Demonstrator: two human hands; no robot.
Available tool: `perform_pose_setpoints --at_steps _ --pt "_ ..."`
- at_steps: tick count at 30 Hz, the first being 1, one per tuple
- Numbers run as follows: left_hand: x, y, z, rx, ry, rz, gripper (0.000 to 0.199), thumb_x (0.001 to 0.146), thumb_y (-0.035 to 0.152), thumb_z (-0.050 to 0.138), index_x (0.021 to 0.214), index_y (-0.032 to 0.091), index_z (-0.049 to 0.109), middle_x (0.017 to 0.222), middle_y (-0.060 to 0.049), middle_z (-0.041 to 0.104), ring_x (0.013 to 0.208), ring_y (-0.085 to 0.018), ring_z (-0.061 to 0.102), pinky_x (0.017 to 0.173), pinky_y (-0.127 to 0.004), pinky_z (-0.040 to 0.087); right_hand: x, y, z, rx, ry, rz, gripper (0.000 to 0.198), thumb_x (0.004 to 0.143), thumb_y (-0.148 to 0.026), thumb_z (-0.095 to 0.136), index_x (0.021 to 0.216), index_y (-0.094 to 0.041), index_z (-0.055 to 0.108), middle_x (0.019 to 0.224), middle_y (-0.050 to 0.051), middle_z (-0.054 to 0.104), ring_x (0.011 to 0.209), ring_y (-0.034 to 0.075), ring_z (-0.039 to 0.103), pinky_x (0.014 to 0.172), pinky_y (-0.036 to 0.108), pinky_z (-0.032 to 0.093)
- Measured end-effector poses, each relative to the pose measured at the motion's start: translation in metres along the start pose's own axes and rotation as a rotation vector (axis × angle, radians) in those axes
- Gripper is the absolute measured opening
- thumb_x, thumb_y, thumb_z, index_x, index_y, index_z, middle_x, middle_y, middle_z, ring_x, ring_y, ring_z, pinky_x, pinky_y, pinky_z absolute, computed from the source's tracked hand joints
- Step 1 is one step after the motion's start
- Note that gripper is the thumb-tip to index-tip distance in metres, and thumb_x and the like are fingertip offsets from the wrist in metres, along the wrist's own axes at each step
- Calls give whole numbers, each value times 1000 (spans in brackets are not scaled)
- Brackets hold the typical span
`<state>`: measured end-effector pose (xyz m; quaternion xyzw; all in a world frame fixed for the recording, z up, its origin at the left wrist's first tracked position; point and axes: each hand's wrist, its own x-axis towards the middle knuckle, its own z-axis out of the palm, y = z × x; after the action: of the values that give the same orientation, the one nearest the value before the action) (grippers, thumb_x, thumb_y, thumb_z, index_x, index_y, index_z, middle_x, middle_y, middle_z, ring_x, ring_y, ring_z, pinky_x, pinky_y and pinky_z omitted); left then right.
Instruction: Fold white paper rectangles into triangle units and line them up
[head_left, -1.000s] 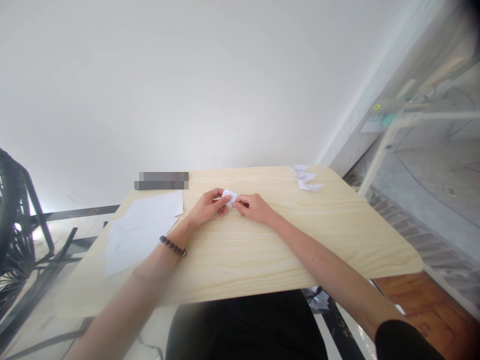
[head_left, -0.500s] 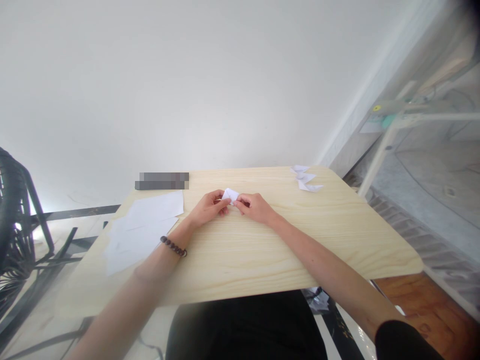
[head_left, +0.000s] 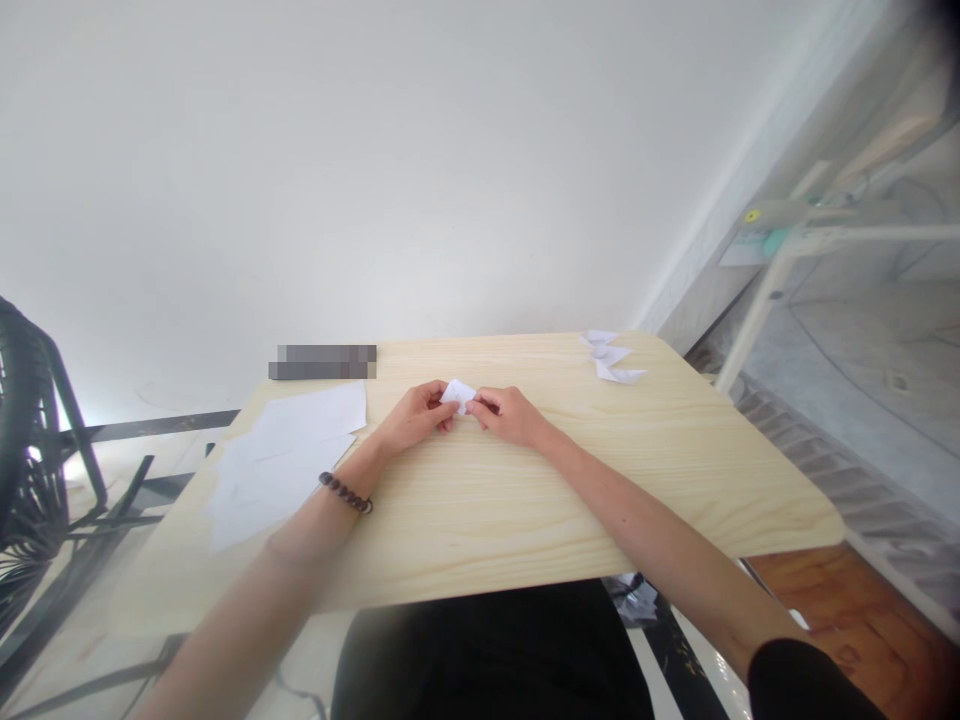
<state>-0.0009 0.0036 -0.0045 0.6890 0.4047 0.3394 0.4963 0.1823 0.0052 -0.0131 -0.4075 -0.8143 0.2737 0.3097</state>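
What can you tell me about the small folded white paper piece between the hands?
The small folded white paper piece looks like plain paper, with faint fold lines; its layers are too small to count. One corner points away from the person. The left hand and right hand pinch it from either side, over the pale wood-grain table; whether it touches the tabletop is unclear.

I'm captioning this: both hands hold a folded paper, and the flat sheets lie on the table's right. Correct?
No: the head view shows the flat sheets on the left of the table. The left hand and right hand hold the folded paper.
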Motion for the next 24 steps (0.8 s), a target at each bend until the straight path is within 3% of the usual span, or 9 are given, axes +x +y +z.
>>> perform_pose_setpoints --at_steps 18,24 --pt "-2 4 2 20 -43 -14 29 74 38 53 88 12 55 72 -4 60 63 -12 57 63 -26 46 1 2 -1 -13 37 -65 28 83 -34 36 68 -15 49 55 -4 43 50 6 36 50 20 26" --pt "-2 4 0 61 -63 1 26 73 38 55 80 12 54 62 0 56 56 -10 53 56 -23 42 0 1 -1 5 40 -75 28 82 -34 37 66 -15 50 54 -4 41 50 6 34 49 20 26"
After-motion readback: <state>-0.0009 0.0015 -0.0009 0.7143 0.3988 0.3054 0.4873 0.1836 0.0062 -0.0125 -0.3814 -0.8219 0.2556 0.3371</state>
